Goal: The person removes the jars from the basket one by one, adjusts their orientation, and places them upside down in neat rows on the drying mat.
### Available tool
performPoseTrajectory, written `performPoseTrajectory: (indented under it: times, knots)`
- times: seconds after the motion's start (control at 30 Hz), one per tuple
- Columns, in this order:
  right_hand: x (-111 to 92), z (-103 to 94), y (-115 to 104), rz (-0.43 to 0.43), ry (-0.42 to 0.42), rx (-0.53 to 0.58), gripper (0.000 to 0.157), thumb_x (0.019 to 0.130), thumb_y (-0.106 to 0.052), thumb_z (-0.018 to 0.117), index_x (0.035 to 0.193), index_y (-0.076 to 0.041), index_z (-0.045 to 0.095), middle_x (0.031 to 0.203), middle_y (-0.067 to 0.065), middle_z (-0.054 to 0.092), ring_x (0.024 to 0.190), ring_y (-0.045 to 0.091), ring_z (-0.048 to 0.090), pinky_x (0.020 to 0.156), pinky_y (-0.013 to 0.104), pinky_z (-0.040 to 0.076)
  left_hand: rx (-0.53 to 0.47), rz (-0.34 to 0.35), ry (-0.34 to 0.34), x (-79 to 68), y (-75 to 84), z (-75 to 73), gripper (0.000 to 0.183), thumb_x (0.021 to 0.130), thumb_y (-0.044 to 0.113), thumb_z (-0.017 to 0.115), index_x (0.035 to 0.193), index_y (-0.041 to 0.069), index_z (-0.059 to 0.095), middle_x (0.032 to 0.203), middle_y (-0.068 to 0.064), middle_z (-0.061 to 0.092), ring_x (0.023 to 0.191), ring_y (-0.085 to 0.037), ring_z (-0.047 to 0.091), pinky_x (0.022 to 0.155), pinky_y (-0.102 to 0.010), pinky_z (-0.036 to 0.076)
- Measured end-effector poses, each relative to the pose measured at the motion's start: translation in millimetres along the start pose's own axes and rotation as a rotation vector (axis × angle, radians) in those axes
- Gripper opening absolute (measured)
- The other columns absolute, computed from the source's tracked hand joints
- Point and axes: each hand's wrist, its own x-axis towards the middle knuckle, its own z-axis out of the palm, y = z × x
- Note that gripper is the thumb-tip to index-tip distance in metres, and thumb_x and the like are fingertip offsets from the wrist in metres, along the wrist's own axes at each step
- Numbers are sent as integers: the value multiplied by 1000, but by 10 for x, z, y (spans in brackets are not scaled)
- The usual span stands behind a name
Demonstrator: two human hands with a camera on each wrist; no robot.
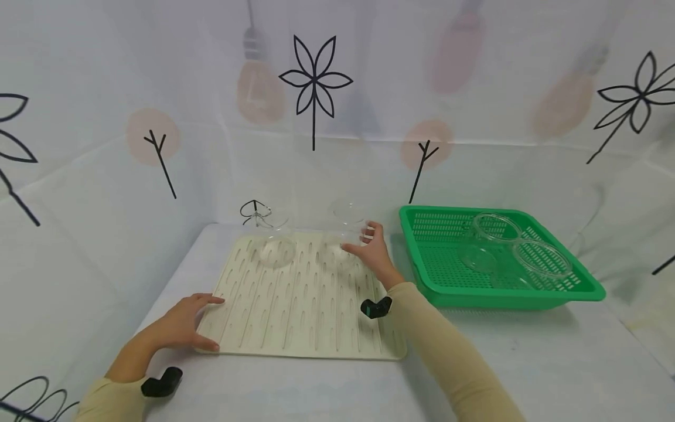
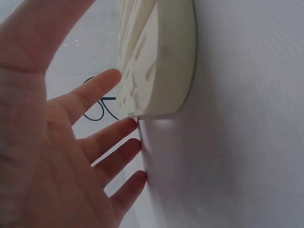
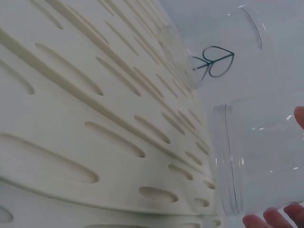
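A clear jar (image 1: 345, 218) stands at the back right of the cream ridged mat (image 1: 300, 305). My right hand (image 1: 371, 251) holds this jar from its right side, thumb in front and fingers around the far side; its clear wall (image 3: 266, 152) fills the right of the right wrist view. Another clear jar (image 1: 276, 251) stands at the back left of the mat. My left hand (image 1: 181, 322) is spread at the mat's left edge, near the front corner. It holds nothing, and the left wrist view has its fingers extended beside that edge.
Right of the mat, a green plastic basket (image 1: 432, 293) carries two clear jars (image 1: 495, 228). A white cloth (image 1: 316, 390) covers the table, and a patterned white curtain (image 1: 221, 88) hangs behind and at the sides.
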Motion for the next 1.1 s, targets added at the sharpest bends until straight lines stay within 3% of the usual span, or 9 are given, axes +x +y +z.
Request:
performPoseTrajectory:
  times: [0.2,0.47,0.83,1.1]
  knots:
    - [38,79,68,29,-20,-20,92,74,-18,80,142,-11,19,138,17,32,128,32,35,97,48,39,-20,-6,-58,-33,-61,2,99,52,55,84,129,4,50,134,-29,39,119,-48,36,91,-62,34]
    - [50,125,84,38,-35,-15,92,73,-15,81,140,-11,17,138,17,31,129,32,34,99,45,37,-47,37,-41,-107,-107,-24,99,53,49,86,129,-2,50,134,-28,41,120,-49,36,93,-61,32]
    - [-3,-3,-22,89,-75,-8,92,76,-17,79,143,-13,16,140,17,29,131,33,30,101,48,34,-43,59,-22,-170,-149,-46,96,55,46,86,129,-4,49,133,-28,44,119,-48,38,94,-61,31]
    - [-105,-92,-180,42,-37,20,85,78,-16,77,142,-12,21,138,18,32,128,32,34,99,48,37,-62,58,-18,-154,-183,-16,99,56,50,84,129,-5,48,133,-28,44,120,-49,37,95,-62,30]
